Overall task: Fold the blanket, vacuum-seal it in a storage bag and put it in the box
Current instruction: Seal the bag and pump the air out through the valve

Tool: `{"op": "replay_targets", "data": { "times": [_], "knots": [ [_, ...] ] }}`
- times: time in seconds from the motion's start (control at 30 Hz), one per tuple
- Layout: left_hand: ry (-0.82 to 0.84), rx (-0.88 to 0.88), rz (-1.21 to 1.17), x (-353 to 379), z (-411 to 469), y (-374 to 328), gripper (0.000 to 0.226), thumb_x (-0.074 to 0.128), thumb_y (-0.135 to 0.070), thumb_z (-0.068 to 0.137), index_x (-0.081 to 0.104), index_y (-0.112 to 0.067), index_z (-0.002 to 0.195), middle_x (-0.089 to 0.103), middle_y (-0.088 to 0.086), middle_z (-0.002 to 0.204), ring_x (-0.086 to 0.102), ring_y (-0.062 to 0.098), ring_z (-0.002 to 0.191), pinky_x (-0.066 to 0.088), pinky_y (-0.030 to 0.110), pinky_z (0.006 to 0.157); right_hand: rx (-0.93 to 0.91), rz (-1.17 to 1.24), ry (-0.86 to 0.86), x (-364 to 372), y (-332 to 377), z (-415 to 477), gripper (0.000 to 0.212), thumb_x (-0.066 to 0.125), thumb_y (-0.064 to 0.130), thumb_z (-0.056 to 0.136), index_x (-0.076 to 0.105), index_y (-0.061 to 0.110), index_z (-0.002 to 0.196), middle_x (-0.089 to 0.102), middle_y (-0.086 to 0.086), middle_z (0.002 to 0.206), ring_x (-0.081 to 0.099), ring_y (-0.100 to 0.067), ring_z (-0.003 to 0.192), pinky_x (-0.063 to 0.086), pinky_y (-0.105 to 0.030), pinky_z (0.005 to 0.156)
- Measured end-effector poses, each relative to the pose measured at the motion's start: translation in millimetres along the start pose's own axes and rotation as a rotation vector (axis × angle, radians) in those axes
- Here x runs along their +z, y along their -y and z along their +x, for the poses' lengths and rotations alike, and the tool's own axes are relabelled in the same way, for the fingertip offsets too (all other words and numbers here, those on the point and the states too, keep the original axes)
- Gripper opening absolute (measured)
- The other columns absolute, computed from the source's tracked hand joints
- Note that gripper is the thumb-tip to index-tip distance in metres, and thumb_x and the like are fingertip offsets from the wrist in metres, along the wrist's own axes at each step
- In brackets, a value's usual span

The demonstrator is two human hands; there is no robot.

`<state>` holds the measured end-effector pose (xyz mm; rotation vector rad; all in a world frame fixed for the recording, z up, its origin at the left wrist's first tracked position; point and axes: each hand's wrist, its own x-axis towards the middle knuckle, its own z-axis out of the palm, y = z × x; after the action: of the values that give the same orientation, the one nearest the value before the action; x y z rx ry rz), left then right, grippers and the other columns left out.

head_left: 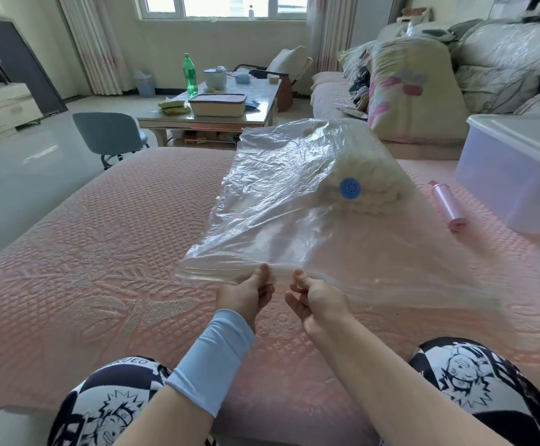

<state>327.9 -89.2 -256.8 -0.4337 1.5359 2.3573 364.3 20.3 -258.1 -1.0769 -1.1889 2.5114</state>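
Both hands pinch the near edge of the clear plastic storage bag [278, 194], the left hand [246, 292] and the right hand [317, 300] close together, thumbs on top and fingers curled beneath the zip strip, holding that edge raised off the pink quilted bed cover [101, 236]. Inside the bag's far end lies the folded cream fluffy blanket [374, 175], under the round blue valve [350, 188]. To the right, apart from the bag, a pink cylindrical pump [445, 204] lies on the cover near the translucent lidded plastic box [519, 169], which stands at the bed's right side.
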Motion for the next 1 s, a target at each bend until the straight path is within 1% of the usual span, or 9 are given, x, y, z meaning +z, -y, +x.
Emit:
{"op": "replay_targets", "data": {
  "times": [0.23,0.37,0.47,0.53,0.63,0.73,0.83,0.9,1.0],
  "knots": [
    [-0.069,-0.024,-0.056,-3,4,-12,0.016,0.071,-0.016,0.086,0.065,-0.001,0.082,0.063,0.002,0.056,0.058,0.007,0.043,0.051,0.018,0.044,-0.034,0.087,-0.052,-7,20,2,0.007,0.069,0.001,0.09,0.065,0.001,0.084,0.055,-0.01,0.077,0.057,-0.019,0.066,0.054,-0.022,0.045],
    [-0.08,-0.045,-0.129,0,8,-12,0.017,0.069,-0.018,0.088,0.063,-0.005,0.079,0.06,0.004,0.058,0.056,0.009,0.043,0.05,0.019,0.044,-0.075,0.099,-0.041,-14,28,3,0.005,0.068,0.005,0.092,0.065,0.003,0.09,0.056,-0.008,0.08,0.057,-0.017,0.068,0.055,-0.024,0.046],
    [0.031,-0.056,-0.242,7,7,-11,0.021,0.069,-0.028,0.088,0.062,-0.009,0.083,0.058,0.003,0.06,0.055,0.013,0.048,0.052,0.023,0.047,-0.124,0.021,0.024,-20,32,3,0.008,0.068,0.015,0.094,0.067,0.008,0.091,0.056,-0.004,0.078,0.047,-0.01,0.052,0.055,-0.027,0.047],
    [0.148,-0.124,-0.212,16,2,-7,0.033,0.071,-0.039,0.084,0.062,-0.008,0.09,0.056,0.004,0.063,0.055,0.016,0.052,0.053,0.026,0.05,-0.131,-0.034,0.054,-23,31,2,0.011,0.071,0.021,0.092,0.067,0.011,0.089,0.059,-0.001,0.075,0.038,-0.008,0.045,0.054,-0.028,0.048],
    [0.245,-0.114,-0.033,34,-5,9,0.025,0.074,-0.026,0.08,0.064,-0.003,0.082,0.062,0.006,0.063,0.056,0.013,0.049,0.051,0.023,0.047,-0.082,-0.061,0.096,-22,22,-2,0.017,0.075,0.024,0.089,0.067,0.01,0.093,0.064,0.001,0.073,0.041,-0.008,0.043,0.054,-0.027,0.05],
    [0.195,-0.026,-0.002,44,-8,17,0.011,0.071,-0.011,0.085,0.067,-0.004,0.078,0.063,0.004,0.057,0.054,0.011,0.047,0.047,0.02,0.045,-0.091,-0.098,0.06,-21,21,-1,0.02,0.076,0.022,0.088,0.069,0.008,0.1,0.067,-0.001,0.077,0.044,-0.004,0.038,0.049,-0.023,0.047],
    [0.131,-0.008,0.015,48,-9,17,0.013,0.072,-0.008,0.085,0.066,-0.003,0.074,0.062,0.006,0.056,0.055,0.011,0.046,0.048,0.019,0.046,-0.096,-0.134,-0.03,-23,28,3,0.013,0.078,0.017,0.087,0.069,0.007,0.087,0.065,-0.004,0.078,0.04,-0.004,0.034,0.036,-0.021,0.04],
    [0.093,-0.025,0.023,51,-10,17,0.014,0.073,-0.006,0.083,0.066,-0.002,0.072,0.064,0.007,0.055,0.058,0.011,0.045,0.051,0.019,0.047,-0.08,-0.094,-0.067,-26,33,4,0.012,0.077,0.012,0.087,0.069,0.004,0.083,0.064,-0.008,0.08,0.036,-0.006,0.036,0.031,-0.021,0.038],
    [0.047,-0.022,0.03,53,-11,17,0.016,0.074,-0.008,0.082,0.066,-0.004,0.069,0.065,0.006,0.055,0.06,0.011,0.045,0.052,0.019,0.047,-0.06,-0.06,-0.07,-31,38,5,0.006,0.072,0.005,0.089,0.069,0.004,0.084,0.061,-0.009,0.082,0.039,-0.01,0.05,0.031,-0.019,0.038]
  ]
}}
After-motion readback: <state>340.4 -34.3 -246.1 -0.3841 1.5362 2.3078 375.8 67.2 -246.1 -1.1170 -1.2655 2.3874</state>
